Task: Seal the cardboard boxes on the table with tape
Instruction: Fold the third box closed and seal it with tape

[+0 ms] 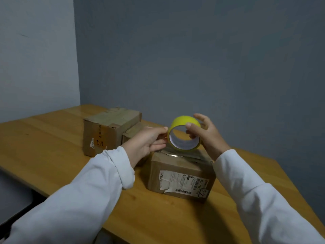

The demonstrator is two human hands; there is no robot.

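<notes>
A roll of yellow tape (184,133) is held on edge just above the top of the nearest cardboard box (181,175), its open core turned toward the camera; whether its lower rim touches the box cannot be told. The roll is grasped by the right hand (204,136), the thumb hooked over the upper rim into the core and the fingers spread behind the far side; its left edge is met by the left hand (149,141), whose thumb and forefinger are brought together at the rim, though whether a loose tape end is pinched there cannot be made out. The nearest box is set on the wooden table (52,155), close to the front edge, with a torn shipping label (182,182) shown on its near face and old, wrinkled tape across its top flaps; a larger box (109,129) is placed further back and to the left, and a small box (131,136) is tucked just beside it, partly hidden behind the left hand; both arms are covered by white sleeves (91,187).
</notes>
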